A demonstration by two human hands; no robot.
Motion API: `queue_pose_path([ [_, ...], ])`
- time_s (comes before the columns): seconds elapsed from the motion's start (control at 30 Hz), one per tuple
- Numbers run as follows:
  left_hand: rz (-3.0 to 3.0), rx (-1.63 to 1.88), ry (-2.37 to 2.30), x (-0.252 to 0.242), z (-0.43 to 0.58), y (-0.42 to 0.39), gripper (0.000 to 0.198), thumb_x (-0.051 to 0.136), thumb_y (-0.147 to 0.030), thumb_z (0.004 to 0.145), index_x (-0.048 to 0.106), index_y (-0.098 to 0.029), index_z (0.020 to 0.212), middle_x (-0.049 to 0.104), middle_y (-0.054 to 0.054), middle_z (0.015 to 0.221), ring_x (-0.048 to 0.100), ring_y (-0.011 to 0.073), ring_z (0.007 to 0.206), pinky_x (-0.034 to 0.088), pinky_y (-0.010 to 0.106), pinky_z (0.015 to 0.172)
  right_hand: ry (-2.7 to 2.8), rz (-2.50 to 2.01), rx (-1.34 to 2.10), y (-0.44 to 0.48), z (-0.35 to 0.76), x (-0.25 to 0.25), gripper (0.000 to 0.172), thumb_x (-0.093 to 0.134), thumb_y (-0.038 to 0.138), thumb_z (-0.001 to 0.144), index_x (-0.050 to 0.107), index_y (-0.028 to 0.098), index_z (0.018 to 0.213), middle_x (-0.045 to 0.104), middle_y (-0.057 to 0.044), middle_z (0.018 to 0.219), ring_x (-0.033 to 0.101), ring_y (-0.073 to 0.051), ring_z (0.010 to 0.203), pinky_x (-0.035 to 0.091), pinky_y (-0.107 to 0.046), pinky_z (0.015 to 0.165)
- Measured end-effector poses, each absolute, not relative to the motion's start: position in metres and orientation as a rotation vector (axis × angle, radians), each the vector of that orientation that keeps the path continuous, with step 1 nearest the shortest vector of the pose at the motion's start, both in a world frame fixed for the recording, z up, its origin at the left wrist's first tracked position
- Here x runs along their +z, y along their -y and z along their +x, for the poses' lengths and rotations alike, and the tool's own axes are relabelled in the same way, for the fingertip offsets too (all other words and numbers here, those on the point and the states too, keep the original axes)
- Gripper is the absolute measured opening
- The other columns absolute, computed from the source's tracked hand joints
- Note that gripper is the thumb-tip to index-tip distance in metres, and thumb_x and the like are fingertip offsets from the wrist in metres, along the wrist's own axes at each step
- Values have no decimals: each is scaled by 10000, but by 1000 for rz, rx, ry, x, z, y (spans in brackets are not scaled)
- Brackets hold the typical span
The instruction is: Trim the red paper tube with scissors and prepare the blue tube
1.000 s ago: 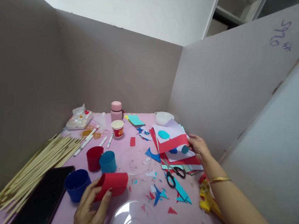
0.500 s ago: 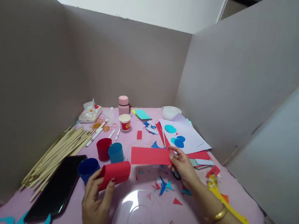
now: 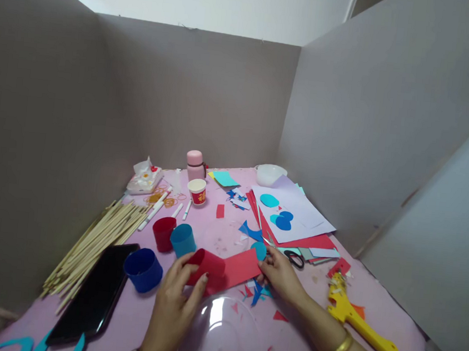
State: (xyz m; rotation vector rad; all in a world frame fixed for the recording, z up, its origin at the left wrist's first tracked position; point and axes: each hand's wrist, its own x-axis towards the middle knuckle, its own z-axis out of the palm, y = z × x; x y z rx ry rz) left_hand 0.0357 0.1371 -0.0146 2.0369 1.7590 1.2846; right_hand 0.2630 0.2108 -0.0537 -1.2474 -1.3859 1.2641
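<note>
My left hand (image 3: 182,293) is closed around a red paper tube (image 3: 210,266), lying on its side with its open end toward the left. My right hand (image 3: 280,275) pinches the right end of a flat red paper strip (image 3: 241,267). The tube rests over the strip's left part, and both are above the table. To the left of the tube stand a dark blue paper cup (image 3: 143,270), a light blue paper cup (image 3: 183,241) and a red paper cup (image 3: 163,234). A clear round plate (image 3: 221,341) lies below my hands.
Black-handled scissors (image 3: 294,259) and a yellow glue gun (image 3: 359,322) lie to the right. Wooden sticks (image 3: 97,242) and a black phone (image 3: 93,297) are at left. White paper (image 3: 309,222) with blue circles, a paper cup (image 3: 197,191) and a pink flask (image 3: 195,165) stand farther back.
The red tube in my left hand has moved right, over the strip. My right hand has lowered the strip toward the near side, uncovering the scissors and a blue circle.
</note>
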Motion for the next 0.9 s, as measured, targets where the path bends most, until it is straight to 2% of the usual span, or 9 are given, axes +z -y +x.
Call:
queue_pose_path([
  [0.13,2186,1028,-1694,-7,44,-149,167,495,-314,874,638,-227,868,650,104,1102,617,273,1061,508,458,904,1420,-1308,1211,-211,265,-55,493,463,301,746,422,148,1212,498,118,498,586,-144,403,414,-226,399],
  [0.27,2247,908,-1716,-5,49,-153,207,440,-290,894,631,-213,916,634,129,1145,587,293,1102,480,507,937,1524,-1399,1038,-209,275,-48,500,464,295,796,399,175,1277,526,72,675,599,-147,462,442,-261,441],
  [0.33,2264,860,-1716,-5,51,-152,203,451,-286,890,627,-212,959,609,136,1201,566,297,1144,462,514,966,1593,-1449,882,-208,281,-43,503,480,271,801,416,170,1289,568,1,825,630,-187,607,491,-336,588],
  [0.4,2269,822,-1720,-5,52,-150,214,484,-299,876,610,-213,1026,533,154,1311,530,308,1202,455,516,981,1672,-1478,734,-207,285,-38,513,475,243,814,420,140,1314,569,-101,1017,625,-270,853,469,-439,775],
  [0.5,2259,800,-1744,-7,47,-145,347,522,-349,864,525,-225,1188,343,179,1464,425,325,1314,416,528,1023,1812,-1464,628,-202,283,-33,477,436,210,845,454,112,1311,512,-190,1193,552,-338,1040,415,-510,874],
  [0.6,2190,884,-1747,-11,37,-142,501,540,-416,857,396,-259,1311,306,160,1489,330,300,1380,334,541,1083,1981,-1374,645,-195,274,-32,405,473,167,831,547,140,1228,560,-164,1175,579,-296,1011,449,-447,865],
  [0.73,2016,820,-1683,-19,22,-140,699,576,-435,834,246,-234,1417,271,157,1536,246,263,1421,241,529,1134,2152,-1278,681,-187,261,-29,425,555,140,783,578,160,1207,602,-141,1150,612,-263,968,483,-391,820],
  [0.83,1961,719,-1634,-26,18,-141,724,565,-381,848,209,-197,1450,257,152,1557,221,237,1431,199,501,1155,2206,-1256,680,-184,254,-26,409,537,145,806,572,145,1214,618,-154,1129,618,-266,955,494,-398,794],
  [0.9,1960,703,-1616,-29,19,-144,690,551,-361,858,238,-184,1446,302,149,1542,265,226,1416,222,478,1154,2232,-1221,670,-185,250,-27,421,541,135,802,562,151,1222,617,-144,1153,586,-270,1028,479,-404,850],
])
